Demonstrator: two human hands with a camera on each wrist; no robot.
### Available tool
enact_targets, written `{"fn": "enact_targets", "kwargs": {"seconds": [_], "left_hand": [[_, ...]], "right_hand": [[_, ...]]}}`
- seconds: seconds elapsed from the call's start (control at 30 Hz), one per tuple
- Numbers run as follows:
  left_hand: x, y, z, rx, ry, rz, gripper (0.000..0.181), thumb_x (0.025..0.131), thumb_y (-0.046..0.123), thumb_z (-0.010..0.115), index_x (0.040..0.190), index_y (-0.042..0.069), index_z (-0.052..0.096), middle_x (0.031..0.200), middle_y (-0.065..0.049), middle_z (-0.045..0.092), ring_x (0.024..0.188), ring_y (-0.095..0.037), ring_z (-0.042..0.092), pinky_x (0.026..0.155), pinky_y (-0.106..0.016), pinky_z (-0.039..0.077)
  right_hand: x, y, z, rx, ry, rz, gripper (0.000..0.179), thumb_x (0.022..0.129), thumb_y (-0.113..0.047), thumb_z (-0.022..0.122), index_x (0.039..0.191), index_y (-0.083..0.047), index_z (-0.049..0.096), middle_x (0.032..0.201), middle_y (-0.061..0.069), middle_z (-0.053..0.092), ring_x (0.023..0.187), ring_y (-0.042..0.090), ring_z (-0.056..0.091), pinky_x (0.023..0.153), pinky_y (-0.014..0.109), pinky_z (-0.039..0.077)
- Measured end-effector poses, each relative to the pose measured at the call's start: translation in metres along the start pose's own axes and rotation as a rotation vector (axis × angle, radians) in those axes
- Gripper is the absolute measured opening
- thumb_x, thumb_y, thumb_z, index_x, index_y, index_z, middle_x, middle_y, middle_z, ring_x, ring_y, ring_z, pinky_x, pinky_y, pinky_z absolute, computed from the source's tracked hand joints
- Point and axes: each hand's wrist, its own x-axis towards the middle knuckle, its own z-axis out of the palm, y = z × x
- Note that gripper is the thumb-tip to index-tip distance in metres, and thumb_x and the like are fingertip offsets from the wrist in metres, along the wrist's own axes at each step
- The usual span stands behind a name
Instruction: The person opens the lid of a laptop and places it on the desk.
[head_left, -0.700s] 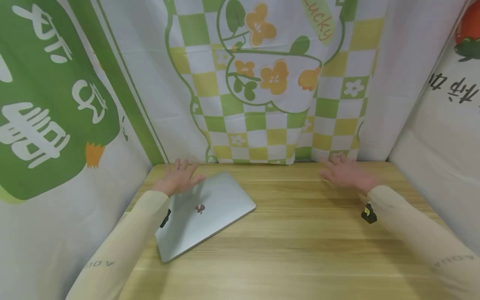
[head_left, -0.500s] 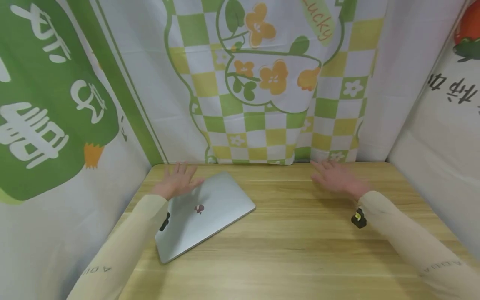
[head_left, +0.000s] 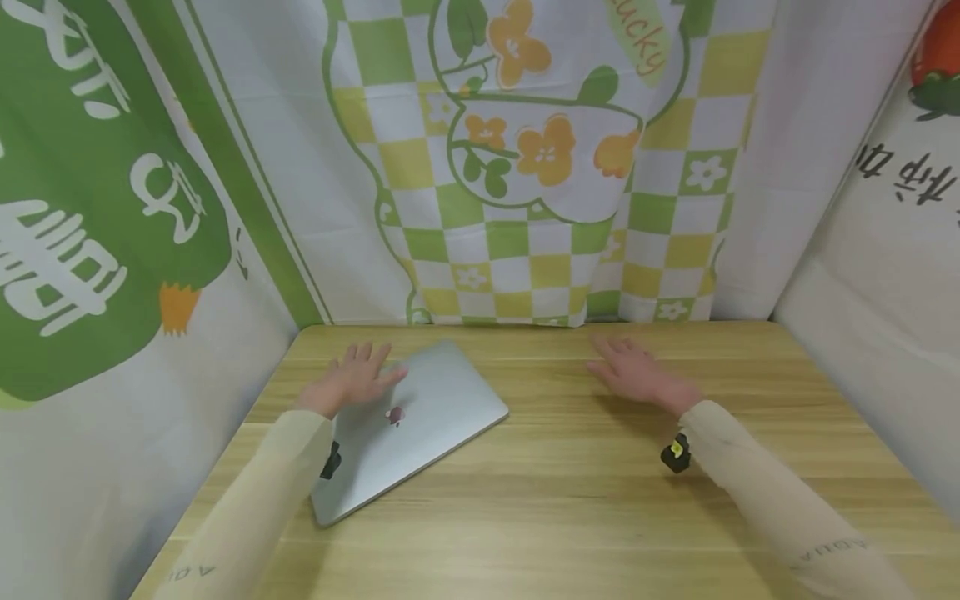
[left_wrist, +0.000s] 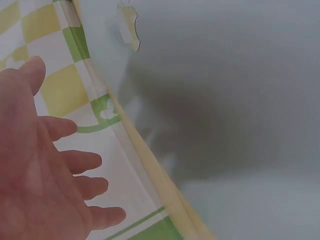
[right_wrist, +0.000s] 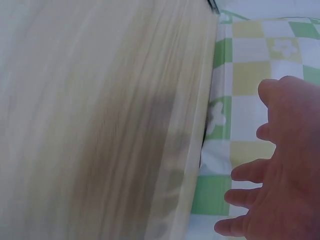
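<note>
A closed silver laptop (head_left: 427, 425) lies at an angle on the left half of the wooden table, its logo facing up. Over its back left part hovers my left hand (head_left: 351, 383), fingers spread and holding nothing; its shadow falls on the lid in the left wrist view, where the hand (left_wrist: 40, 165) shows palm and fingertips. My right hand (head_left: 637, 375) is above the back of the table, right of the laptop, fingers apart with nothing in them. In the right wrist view that hand (right_wrist: 285, 170) casts a shadow on the wood.
The wooden table (head_left: 570, 500) ends at a checkered green and yellow curtain (head_left: 510, 275) behind. Printed cloth walls (head_left: 97, 250) stand close on the left, and a white cloth (head_left: 885, 275) hangs on the right. Dark wrist cameras sit under both sleeves.
My right hand has moved left and slightly nearer, toward the laptop. The left hand has drawn back a little over the lid. The laptop stays where it was.
</note>
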Motion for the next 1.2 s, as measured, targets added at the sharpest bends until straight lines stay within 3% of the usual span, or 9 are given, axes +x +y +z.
{"fn": "enact_targets", "kwargs": {"seconds": [0.2, 0.63, 0.87, 1.2], "left_hand": [[-0.005, -0.012, 0.007, -0.034, 0.012, -0.001, 0.079, 0.102, 0.059, 0.030, 0.157, 0.003, 0.015, 0.158, -0.036, 0.010, 0.145, -0.058, 0.004, 0.113, -0.076, 0.010], [-0.031, -0.045, 0.010, -0.086, 0.060, -0.050, 0.084, 0.102, 0.058, 0.032, 0.153, -0.006, 0.016, 0.155, -0.041, 0.009, 0.141, -0.062, 0.006, 0.114, -0.073, 0.011], [-0.038, -0.049, 0.010, -0.099, 0.066, -0.060, 0.082, 0.103, 0.057, 0.029, 0.153, -0.007, 0.017, 0.154, -0.042, 0.011, 0.140, -0.062, 0.009, 0.113, -0.074, 0.013], [-0.043, -0.053, 0.015, -0.143, 0.055, -0.108, 0.086, 0.102, 0.059, 0.030, 0.153, -0.007, 0.013, 0.153, -0.043, 0.012, 0.138, -0.063, 0.012, 0.112, -0.074, 0.014]], "right_hand": [[0.006, -0.017, 0.012, 0.065, -0.006, -0.021, 0.065, 0.105, -0.040, 0.040, 0.155, -0.002, 0.023, 0.154, 0.033, 0.030, 0.143, 0.053, 0.025, 0.119, 0.063, 0.021], [0.026, -0.070, 0.042, 0.120, -0.002, -0.065, 0.066, 0.104, -0.045, 0.040, 0.156, -0.006, 0.023, 0.155, 0.023, 0.035, 0.142, 0.046, 0.033, 0.119, 0.059, 0.027], [0.033, -0.090, 0.058, 0.129, 0.000, -0.089, 0.064, 0.103, -0.045, 0.042, 0.154, -0.008, 0.028, 0.151, 0.024, 0.042, 0.138, 0.046, 0.039, 0.117, 0.058, 0.030], [0.034, -0.103, 0.068, 0.169, 0.045, -0.074, 0.059, 0.104, -0.041, 0.044, 0.153, -0.012, 0.032, 0.150, 0.019, 0.045, 0.139, 0.040, 0.040, 0.117, 0.055, 0.033]]}}
